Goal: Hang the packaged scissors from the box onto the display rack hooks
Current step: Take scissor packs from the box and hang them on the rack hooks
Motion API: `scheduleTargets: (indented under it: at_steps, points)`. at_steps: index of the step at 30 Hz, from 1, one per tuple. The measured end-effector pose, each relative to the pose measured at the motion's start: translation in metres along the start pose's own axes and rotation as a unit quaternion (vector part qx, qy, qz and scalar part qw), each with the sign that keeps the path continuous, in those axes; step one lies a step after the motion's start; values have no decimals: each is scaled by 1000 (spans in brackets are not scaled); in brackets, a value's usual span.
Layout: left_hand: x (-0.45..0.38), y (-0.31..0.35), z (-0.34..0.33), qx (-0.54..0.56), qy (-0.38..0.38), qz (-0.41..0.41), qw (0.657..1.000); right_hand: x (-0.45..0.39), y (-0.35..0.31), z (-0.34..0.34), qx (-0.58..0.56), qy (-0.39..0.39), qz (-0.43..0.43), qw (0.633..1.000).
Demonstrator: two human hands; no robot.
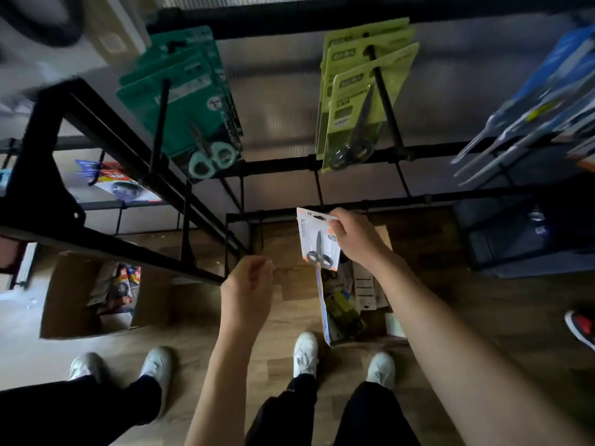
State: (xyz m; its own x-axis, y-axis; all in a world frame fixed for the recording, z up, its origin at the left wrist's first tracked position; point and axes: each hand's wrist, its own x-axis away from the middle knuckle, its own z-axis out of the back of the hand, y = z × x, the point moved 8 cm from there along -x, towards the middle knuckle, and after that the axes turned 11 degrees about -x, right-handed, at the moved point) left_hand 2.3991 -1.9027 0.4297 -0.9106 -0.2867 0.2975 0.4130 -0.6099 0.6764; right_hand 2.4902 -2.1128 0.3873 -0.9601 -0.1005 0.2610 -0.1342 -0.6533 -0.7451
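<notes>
Both forearms are bare, with no sleeves, watch or rings showing on the left hand (249, 281) or the right hand (355, 235). Below are black trousers (363, 413) and 2 white lace-up trainers (306, 352).

You stand on a wood-plank floor (283, 320) in dim light, facing a pale ribbed wall panel (280, 101), with a dark cabinet (515, 239) at your right and a pale floor patch (19, 352) at your left.

Lower rail (370, 206) bare — hung packs (357, 101) crowd above.
</notes>
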Motion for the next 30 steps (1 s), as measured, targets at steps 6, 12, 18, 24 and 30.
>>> scheduleTargets:
  at_steps: [6, 12, 18, 24, 30]
  points:
    - [-3, -1, -10, -18, -20, -4, 1000, -29, 10, 0, 10, 14, -25, 1000]
    - [-16, 5, -9, -26, -28, -9, 999, -50, 22, -1, 17, 25, -32, 999]
    - [-27, 12, -9, -13, -46, -1, 999, -80, 15, -3, 29, 6, -45, 999]
    - [-25, 13, 4, -10, -34, -14, 999, -97, 3, 6, 89, -15, -77, 993]
    - [-16, 9, 6, -22, -27, -21, 999, -92, 12, 6, 54, 22, -96, 994]
